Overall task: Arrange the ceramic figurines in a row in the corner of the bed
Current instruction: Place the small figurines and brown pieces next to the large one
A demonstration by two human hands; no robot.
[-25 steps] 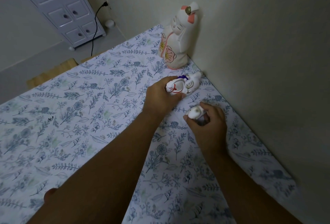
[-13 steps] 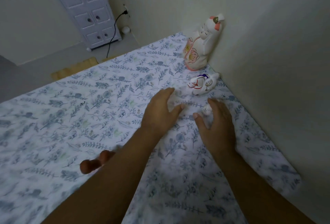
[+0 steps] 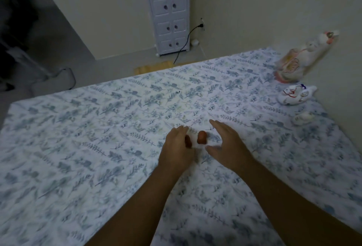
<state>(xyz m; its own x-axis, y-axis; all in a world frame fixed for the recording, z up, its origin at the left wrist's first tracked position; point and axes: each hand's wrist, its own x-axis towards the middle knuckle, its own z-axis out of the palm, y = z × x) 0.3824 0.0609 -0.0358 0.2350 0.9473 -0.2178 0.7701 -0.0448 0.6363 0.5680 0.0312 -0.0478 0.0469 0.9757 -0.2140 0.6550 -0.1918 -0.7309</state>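
Observation:
Three white ceramic figurines stand in a line along the wall at the bed's far right corner: a tall cat [image 3: 301, 61], a lying fox-like one [image 3: 295, 97] and a tiny one [image 3: 302, 118]. Two small brown figurines lie mid-bed: one [image 3: 202, 137] between my hands, the other [image 3: 188, 141] partly hidden by my left hand [image 3: 177, 147]. My left hand's fingers touch or hover over that second one; a grip does not show. My right hand [image 3: 227, 145] is open, fingers spread, just right of the first brown figurine.
The bed [image 3: 98, 137] has a white sheet with blue leaf print. Walls bound it on the right. Beyond the far edge are a white drawer cabinet [image 3: 170, 14], a black cable [image 3: 186, 43] plugged in the wall, and a grey object [image 3: 56, 80] on the floor.
Both hands left the white figurines in the corner and moved left to the two brown figurines mid-bed. The view swung left. The small white figurine now stands free.

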